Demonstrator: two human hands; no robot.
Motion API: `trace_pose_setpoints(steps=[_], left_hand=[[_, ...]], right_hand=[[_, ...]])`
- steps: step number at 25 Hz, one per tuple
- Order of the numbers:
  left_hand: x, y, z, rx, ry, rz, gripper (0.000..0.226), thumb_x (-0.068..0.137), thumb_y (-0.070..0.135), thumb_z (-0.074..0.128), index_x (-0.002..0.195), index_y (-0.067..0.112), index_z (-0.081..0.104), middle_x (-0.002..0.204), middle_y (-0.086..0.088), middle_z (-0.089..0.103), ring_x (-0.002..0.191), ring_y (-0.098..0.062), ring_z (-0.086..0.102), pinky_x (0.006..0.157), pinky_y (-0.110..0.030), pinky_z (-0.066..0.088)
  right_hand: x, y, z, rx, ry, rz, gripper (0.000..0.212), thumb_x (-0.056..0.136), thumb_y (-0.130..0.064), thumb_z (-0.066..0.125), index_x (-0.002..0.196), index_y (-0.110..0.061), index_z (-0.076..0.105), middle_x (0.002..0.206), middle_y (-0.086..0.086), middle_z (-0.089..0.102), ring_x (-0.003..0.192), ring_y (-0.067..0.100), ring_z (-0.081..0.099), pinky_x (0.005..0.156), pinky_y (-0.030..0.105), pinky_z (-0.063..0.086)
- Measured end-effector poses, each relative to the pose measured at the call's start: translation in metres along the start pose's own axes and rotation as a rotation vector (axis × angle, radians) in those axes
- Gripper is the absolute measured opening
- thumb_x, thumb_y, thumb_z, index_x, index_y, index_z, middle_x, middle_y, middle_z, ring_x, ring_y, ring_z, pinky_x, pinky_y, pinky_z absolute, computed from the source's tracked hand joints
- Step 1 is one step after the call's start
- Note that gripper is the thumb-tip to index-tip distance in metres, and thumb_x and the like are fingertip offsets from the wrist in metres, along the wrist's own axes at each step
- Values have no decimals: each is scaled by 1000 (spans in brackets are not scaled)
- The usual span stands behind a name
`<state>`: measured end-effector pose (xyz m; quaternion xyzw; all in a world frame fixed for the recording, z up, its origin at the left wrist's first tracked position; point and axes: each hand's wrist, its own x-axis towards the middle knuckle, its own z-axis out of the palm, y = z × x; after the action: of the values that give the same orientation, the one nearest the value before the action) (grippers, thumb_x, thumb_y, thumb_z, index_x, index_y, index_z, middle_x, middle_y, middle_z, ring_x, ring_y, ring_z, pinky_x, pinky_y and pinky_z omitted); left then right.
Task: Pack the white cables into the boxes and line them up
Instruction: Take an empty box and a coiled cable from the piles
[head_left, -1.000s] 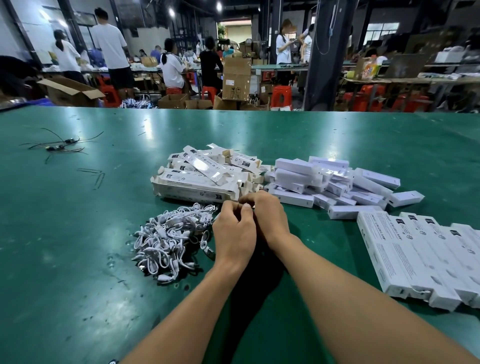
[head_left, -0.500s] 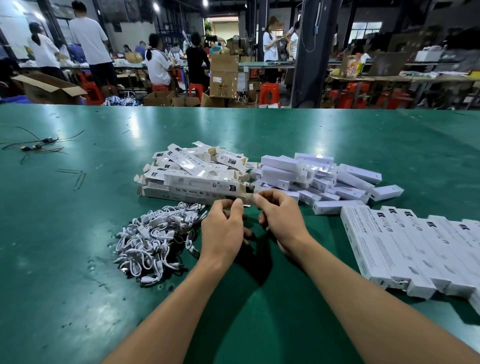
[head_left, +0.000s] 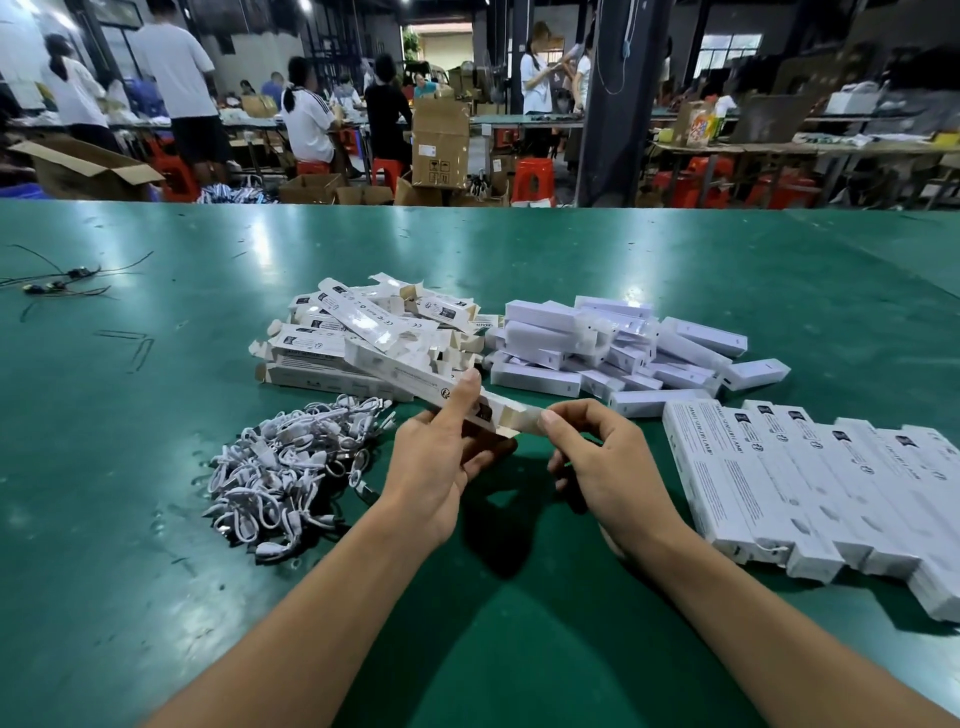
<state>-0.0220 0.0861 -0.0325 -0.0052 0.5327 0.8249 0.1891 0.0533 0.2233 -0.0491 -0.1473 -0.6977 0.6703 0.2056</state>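
1 slim white box (head_left: 410, 375) is gripped in the left hand (head_left: 431, 467) above the counter (head_left: 519, 649), its end flap (head_left: 523, 415) pinched by the right hand (head_left: 608, 467); white cables (head_left: 291, 467) are heaped just left of both hands

Ceiling lamps (head_left: 305, 4) at twelve o'clock light the scene brightly, streaking glare over the green table (head_left: 156, 467), soft shadow pools beneath the left hand (head_left: 436, 467) and right hand (head_left: 613, 467), and wide-angle distortion stretches the three and nine o'clock edges.
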Motion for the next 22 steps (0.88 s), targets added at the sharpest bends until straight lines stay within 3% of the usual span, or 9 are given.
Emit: trace_pose_setpoints(steps=[3,6,8,11,13,17,22], left_hand=[[-2,0,1,-38,-53,-47,58,71,42,78,111,2,67,93,-13,77,77,-23,75,73,-35,63],[-3,-1,2,-15,-104,-81,60,73,47,75,112,2,68,100,-16,76,77,-22,74,64,-31,61],[-4,-1,2,5,-125,-79,64,71,51,76,113,4,70,104,-17,76,76,-21,73,57,-29,57],[-4,-2,2,48,-87,-37,68,66,54,80,113,6,71,101,-12,77,75,-18,72,54,-26,53],[-3,-3,1,52,-58,-34,65,65,52,81,109,6,70,96,-10,76,73,-19,71,53,-26,52],[-2,-2,0,53,-25,-35,62,64,52,83,105,6,69,86,-9,72,70,-20,69,55,-28,51],[-3,-2,0,61,-27,-23,64,65,52,83,105,4,69,82,-9,67,64,-19,64,54,-27,50]], right_hand=[[-2,-1,-4,88,-26,39,8,95,-31,70,88,-27,73,70,6,69,54,14,60,44,24,43],[-7,-3,-5,130,-41,-12,3,91,-31,75,92,-33,73,72,2,69,57,11,61,48,22,46],[-11,-5,-4,56,-47,-119,14,90,-28,78,100,-36,72,78,-6,68,63,9,63,55,20,49],[-13,-5,-6,-173,-41,-314,38,89,-11,76,116,-37,69,104,-16,68,84,6,66,68,17,52],[-16,-6,-6,-264,-28,-409,32,87,-10,78,111,-31,71,107,-15,69,93,8,67,72,17,53],[-16,-5,-5,-339,-12,-518,19,85,-11,81,101,-20,75,103,-14,70,90,7,68,75,24,57],[-13,-2,-7,-442,-44,-627,22,84,-15,82,105,-19,77,111,-14,69,96,7,68,73,30,58]])
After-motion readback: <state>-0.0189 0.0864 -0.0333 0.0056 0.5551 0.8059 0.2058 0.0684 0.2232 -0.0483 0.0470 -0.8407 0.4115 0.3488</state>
